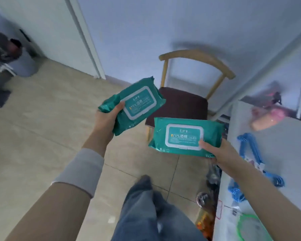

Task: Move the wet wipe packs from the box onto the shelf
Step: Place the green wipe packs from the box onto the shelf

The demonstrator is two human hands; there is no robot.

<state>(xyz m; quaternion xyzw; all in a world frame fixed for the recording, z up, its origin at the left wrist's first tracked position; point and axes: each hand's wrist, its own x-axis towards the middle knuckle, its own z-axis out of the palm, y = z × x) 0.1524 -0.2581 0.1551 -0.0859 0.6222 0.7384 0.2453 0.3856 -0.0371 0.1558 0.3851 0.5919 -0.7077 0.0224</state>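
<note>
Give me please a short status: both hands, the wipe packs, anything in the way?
Left hand holds one green pack. Right hand holds second pack. Both in air, shelf not reached. Chair ahead.

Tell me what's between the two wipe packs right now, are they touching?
Not touching. In the head view a narrow gap separates the left pack, held in the left hand, from the right pack, held in the right hand; only the chair seat shows behind it.

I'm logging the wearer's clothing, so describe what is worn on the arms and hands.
Both hands are bare: left hand, right hand, no gloves, rings or watch visible. The left forearm has a light grey knit sleeve pushed up. The right forearm shows no sleeve.
</note>
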